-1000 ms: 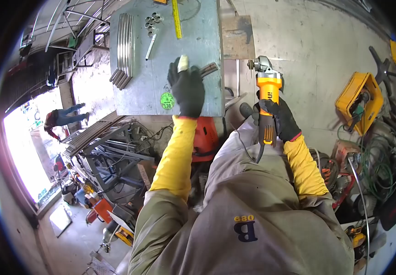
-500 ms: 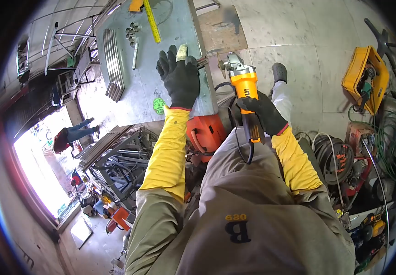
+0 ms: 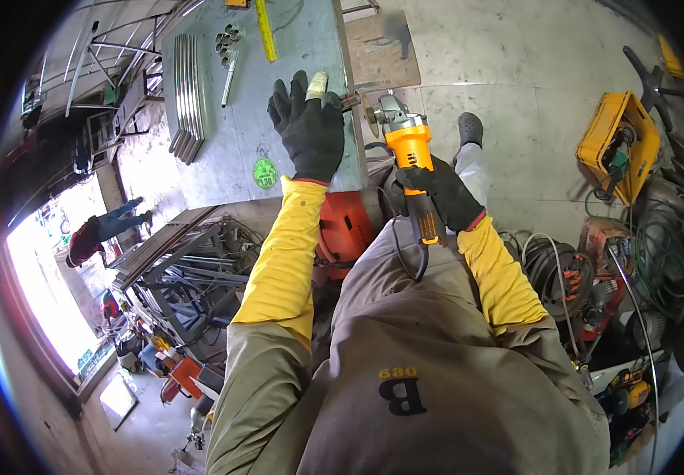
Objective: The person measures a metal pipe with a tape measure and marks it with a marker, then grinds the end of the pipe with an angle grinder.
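My left hand (image 3: 308, 131), in a black glove with a pale wrap on one finger, lies on the grey metal table (image 3: 223, 150) near its right edge; the fingers are spread, and a short metal piece (image 3: 350, 100) sticks out at the edge beside them. In my right hand (image 3: 443, 190), also gloved, is a yellow angle grinder (image 3: 411, 154), its disc (image 3: 370, 115) close to that piece. Whether they touch is not clear. A row of metal tubes (image 3: 187, 95), short pipe pieces (image 3: 227, 43), a marker (image 3: 230, 77) and a yellow ruler (image 3: 266, 30) lie on the table.
An orange-red case (image 3: 344, 229) stands below the table edge. Steel stock (image 3: 191, 277) is racked at the lower left. A yellow crate (image 3: 642, 150), coiled hoses (image 3: 666, 245) and machines are at the right. Another person (image 3: 104, 229) is at the far left.
The grinder's disc has come nearer to the table edge and the metal piece there. My left hand stays on the table. The whole view has shifted slightly.
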`<control>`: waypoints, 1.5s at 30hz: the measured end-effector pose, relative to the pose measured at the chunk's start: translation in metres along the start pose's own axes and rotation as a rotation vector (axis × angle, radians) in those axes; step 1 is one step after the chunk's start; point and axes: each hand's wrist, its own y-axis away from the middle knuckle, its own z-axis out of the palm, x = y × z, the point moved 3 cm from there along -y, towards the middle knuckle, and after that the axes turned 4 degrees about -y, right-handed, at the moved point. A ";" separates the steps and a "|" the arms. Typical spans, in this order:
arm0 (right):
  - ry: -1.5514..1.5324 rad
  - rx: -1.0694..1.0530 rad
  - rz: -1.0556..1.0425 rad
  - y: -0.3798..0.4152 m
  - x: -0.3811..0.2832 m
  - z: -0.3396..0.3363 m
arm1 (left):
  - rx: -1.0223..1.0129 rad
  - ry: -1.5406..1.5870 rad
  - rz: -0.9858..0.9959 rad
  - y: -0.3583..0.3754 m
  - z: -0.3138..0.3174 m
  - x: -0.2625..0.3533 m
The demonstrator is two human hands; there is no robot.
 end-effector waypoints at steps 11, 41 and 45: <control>0.053 0.005 -0.023 0.006 -0.005 0.007 | -0.009 -0.017 -0.017 -0.002 0.004 -0.002; 0.153 0.048 -0.055 -0.002 -0.005 0.008 | 0.075 0.004 0.022 -0.002 0.010 -0.004; 0.084 0.060 0.004 0.005 -0.011 0.017 | 0.074 0.006 0.021 -0.003 0.009 -0.004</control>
